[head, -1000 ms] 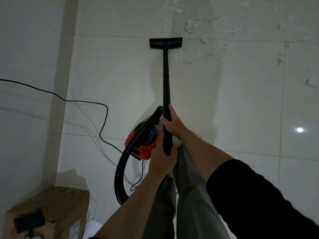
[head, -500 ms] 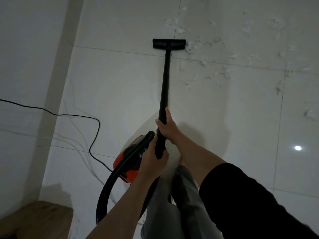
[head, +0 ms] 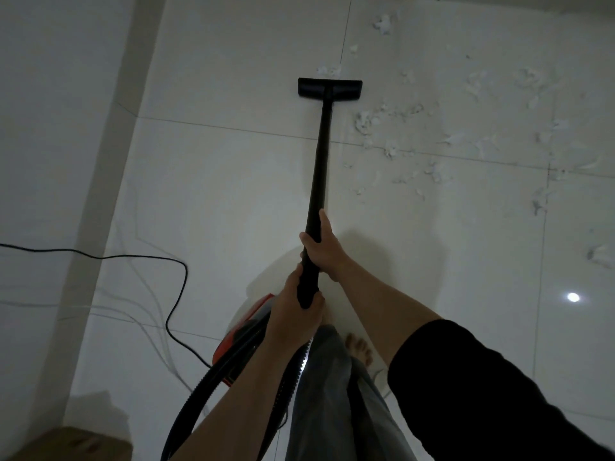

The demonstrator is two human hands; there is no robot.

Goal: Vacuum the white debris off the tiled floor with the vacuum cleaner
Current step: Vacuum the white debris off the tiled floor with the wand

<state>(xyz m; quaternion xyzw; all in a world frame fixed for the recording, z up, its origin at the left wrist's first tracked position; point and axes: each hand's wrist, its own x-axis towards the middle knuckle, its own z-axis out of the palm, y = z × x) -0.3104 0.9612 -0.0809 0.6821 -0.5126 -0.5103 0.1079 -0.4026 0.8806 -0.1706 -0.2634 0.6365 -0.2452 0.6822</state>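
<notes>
Since the earlier frame the nozzle (head: 329,89) had gone further up the floor, past the grout line, and the view showed more debris to the right. Both hands gripped the black wand (head: 320,181): right hand (head: 322,249) higher up, fingers fully wrapped; left hand (head: 294,316) lower, closed round the wand's end where the hose (head: 199,390) joins. Nozzle sat flat on the tiled floor (head: 233,181), a white clump touching its far edge. Most white debris (head: 392,128) lay scattered right of the wand, near to well apart. Red vacuum body (head: 243,331) was behind the left forearm, power cord (head: 173,294) trailing left. Bare foot (head: 359,349) beside the grey trouser leg.
</notes>
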